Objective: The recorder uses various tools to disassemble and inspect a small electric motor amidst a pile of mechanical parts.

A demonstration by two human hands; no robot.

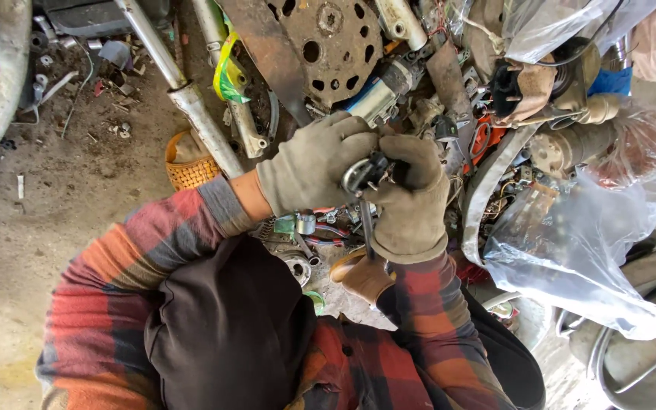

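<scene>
From the head view, both hands wear grey-brown work gloves and meet above a heap of scrap metal parts. The left hand (309,163) is closed around a small dark metal part (364,173) with a shiny ring – the right hand (411,201) grips the same part from the other side, fingers curled. A thin rod (366,228) hangs down from it. The part is in the air between the hands, above the scrap pile (419,83). A clear plastic bag (571,258) lies at the right. The work seems to be in the middle – the part looks not yet separated.
</scene>
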